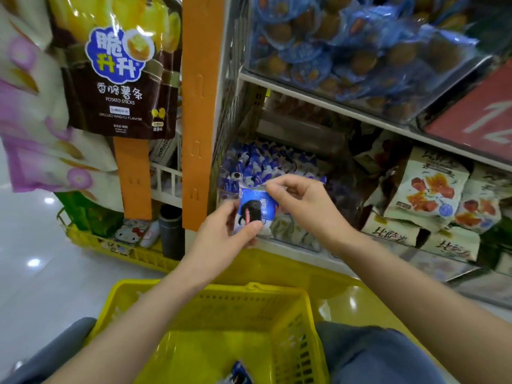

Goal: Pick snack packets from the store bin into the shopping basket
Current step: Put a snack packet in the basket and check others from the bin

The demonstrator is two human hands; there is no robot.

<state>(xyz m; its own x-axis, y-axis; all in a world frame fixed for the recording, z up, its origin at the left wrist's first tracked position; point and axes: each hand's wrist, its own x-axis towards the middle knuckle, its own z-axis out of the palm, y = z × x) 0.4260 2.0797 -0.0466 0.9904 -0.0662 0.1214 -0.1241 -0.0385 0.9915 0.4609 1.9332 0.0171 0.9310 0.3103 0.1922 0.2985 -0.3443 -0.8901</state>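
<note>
I pinched blue packet point(253, 209) in left hand point(224, 234) and right hand point(302, 200), above bin point(277, 167) | basket point(221, 297) below | light, crinkly, slippery; best gripped by edges

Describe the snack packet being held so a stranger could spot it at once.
Above the yellow shopping basket, before the low bin of blue-and-white packets, two hands meet. The packet sits between them: left hand gripping its lower side, right hand pinching its top edge. Unlike its neighbours, it is out of the heap, showing a dark figure on blue.
</note>
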